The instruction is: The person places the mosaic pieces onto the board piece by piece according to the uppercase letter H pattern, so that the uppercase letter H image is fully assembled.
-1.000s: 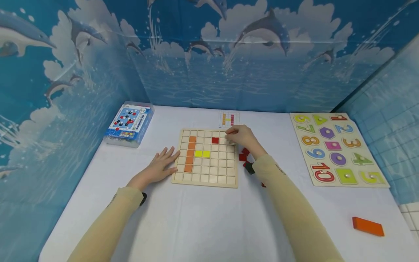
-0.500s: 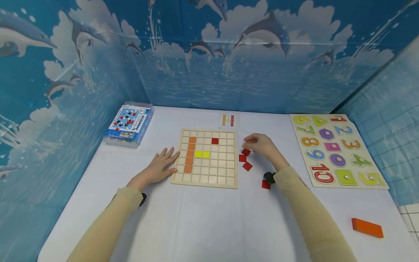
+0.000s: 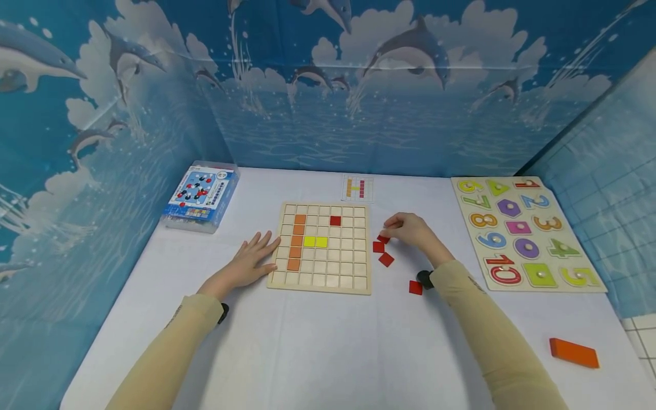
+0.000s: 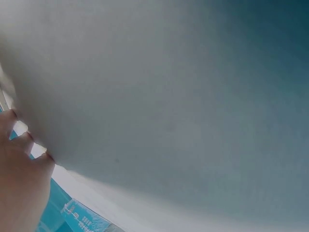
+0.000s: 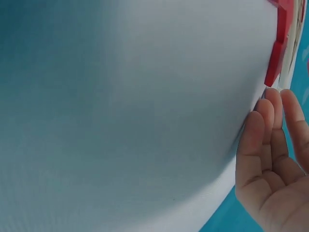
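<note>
A wooden grid board [image 3: 332, 291] lies flat in the middle of the table. In it sit a column of orange tiles [image 3: 297, 240], two yellow tiles [image 3: 315, 242] side by side and one red tile [image 3: 335, 221]. My left hand [image 3: 247, 263] is spread flat at the board's left edge, its fingertips touching the rim. Off the board's right side my right hand [image 3: 411, 230] reaches down to a loose red tile [image 3: 382, 240], its fingertips partly covering it. In the right wrist view, thumb and fingers [image 5: 254, 130] stand slightly apart beside red tiles [image 5: 275, 62].
More loose red tiles [image 3: 386, 259] lie right of the board, one [image 3: 415, 287] by the right wrist. A pattern card [image 3: 357, 188] lies behind the board. Around stand a boxed set [image 3: 202, 196], a number puzzle board [image 3: 525, 236] and an orange block [image 3: 574, 353].
My right hand has left the board's upper right corner, moved right, then come down to the nearest loose red tile. My left hand stays in place.
</note>
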`<action>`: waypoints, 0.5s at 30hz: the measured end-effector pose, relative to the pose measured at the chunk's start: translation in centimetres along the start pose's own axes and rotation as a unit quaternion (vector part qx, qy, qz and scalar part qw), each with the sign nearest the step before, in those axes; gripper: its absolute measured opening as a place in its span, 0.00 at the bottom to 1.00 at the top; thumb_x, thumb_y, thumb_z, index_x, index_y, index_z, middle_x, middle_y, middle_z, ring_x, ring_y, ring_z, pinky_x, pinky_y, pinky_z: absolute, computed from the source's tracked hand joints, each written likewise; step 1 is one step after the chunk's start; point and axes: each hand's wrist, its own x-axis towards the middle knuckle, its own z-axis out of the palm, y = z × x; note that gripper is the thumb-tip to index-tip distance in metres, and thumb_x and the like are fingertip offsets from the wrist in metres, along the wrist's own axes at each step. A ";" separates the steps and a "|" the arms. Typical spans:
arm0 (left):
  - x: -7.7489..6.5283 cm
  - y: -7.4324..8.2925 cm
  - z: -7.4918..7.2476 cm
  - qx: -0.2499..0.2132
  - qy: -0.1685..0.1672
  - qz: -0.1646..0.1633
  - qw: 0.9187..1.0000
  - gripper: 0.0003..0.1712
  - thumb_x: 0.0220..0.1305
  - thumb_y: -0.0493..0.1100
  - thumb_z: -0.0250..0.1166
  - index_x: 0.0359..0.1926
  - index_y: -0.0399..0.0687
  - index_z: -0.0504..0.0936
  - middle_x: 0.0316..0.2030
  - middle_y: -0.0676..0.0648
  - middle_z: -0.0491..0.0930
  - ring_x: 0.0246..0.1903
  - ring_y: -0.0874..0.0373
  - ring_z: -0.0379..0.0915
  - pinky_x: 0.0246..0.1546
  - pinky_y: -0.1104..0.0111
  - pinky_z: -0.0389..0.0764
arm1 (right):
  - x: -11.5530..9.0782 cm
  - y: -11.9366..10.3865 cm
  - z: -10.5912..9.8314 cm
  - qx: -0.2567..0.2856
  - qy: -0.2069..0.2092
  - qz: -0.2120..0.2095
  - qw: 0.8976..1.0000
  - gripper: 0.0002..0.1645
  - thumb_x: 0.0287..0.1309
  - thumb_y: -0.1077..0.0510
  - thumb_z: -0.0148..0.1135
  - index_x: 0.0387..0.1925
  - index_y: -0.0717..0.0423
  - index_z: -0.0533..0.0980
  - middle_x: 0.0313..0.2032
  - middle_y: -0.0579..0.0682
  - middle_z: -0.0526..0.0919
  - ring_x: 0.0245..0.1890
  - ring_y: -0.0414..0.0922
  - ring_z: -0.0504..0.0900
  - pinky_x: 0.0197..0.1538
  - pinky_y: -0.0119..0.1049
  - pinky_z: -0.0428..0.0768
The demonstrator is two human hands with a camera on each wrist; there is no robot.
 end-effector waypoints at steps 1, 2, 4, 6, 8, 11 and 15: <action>0.0 0.0 0.0 0.000 0.001 0.000 1.000 0.41 0.71 0.51 0.59 0.77 0.50 0.52 0.78 0.39 0.42 0.77 0.37 0.29 0.74 0.40 0.33 | 0.1 0.0 0.1 -0.007 0.000 -0.003 1.000 0.23 0.62 0.50 0.64 0.52 0.61 0.75 0.46 0.58 0.79 0.45 0.51 0.74 0.49 0.40 0.77; 0.0 0.0 0.0 0.000 0.001 0.000 1.000 0.41 0.71 0.50 0.59 0.77 0.50 0.52 0.78 0.39 0.42 0.77 0.37 0.29 0.74 0.40 0.33 | 0.1 0.1 0.1 -0.014 0.001 -0.006 1.000 0.23 0.62 0.50 0.65 0.51 0.61 0.76 0.45 0.58 0.79 0.44 0.51 0.74 0.47 0.38 0.76; -0.1 0.1 0.0 -0.001 0.000 0.001 1.000 0.41 0.71 0.50 0.59 0.77 0.50 0.52 0.78 0.39 0.41 0.77 0.37 0.29 0.74 0.40 0.33 | 0.3 0.1 0.3 -0.027 0.003 -0.010 1.000 0.21 0.61 0.51 0.66 0.48 0.62 0.76 0.42 0.56 0.79 0.41 0.50 0.74 0.43 0.36 0.75; -0.1 0.1 0.0 -0.001 0.000 0.002 1.000 0.41 0.71 0.50 0.59 0.77 0.50 0.52 0.78 0.39 0.41 0.77 0.37 0.29 0.74 0.40 0.33 | 0.3 0.1 0.5 -0.038 0.003 -0.008 0.999 0.20 0.60 0.51 0.67 0.45 0.62 0.75 0.38 0.55 0.78 0.39 0.49 0.73 0.40 0.34 0.73; -0.1 0.1 0.0 -0.001 0.000 0.005 1.000 0.41 0.71 0.50 0.59 0.77 0.50 0.52 0.78 0.38 0.41 0.77 0.36 0.29 0.74 0.40 0.33 | 0.3 0.0 0.7 -0.044 0.004 -0.003 0.999 0.19 0.59 0.51 0.68 0.43 0.61 0.75 0.36 0.54 0.77 0.38 0.48 0.73 0.39 0.33 0.72; -0.1 0.2 -0.1 -0.001 0.001 0.006 1.000 0.40 0.71 0.50 0.59 0.77 0.50 0.52 0.78 0.38 0.42 0.77 0.36 0.29 0.74 0.39 0.34 | 0.3 -0.1 0.9 -0.052 0.002 0.007 0.999 0.18 0.59 0.52 0.69 0.41 0.60 0.75 0.34 0.53 0.77 0.37 0.47 0.73 0.38 0.33 0.71; -0.1 0.2 -0.1 0.004 -0.001 0.004 1.000 0.41 0.71 0.50 0.59 0.77 0.50 0.52 0.78 0.38 0.42 0.77 0.37 0.29 0.74 0.40 0.34 | 0.3 -0.4 1.0 -0.064 -0.002 0.015 0.998 0.16 0.59 0.52 0.68 0.39 0.60 0.75 0.34 0.53 0.79 0.36 0.47 0.73 0.36 0.33 0.71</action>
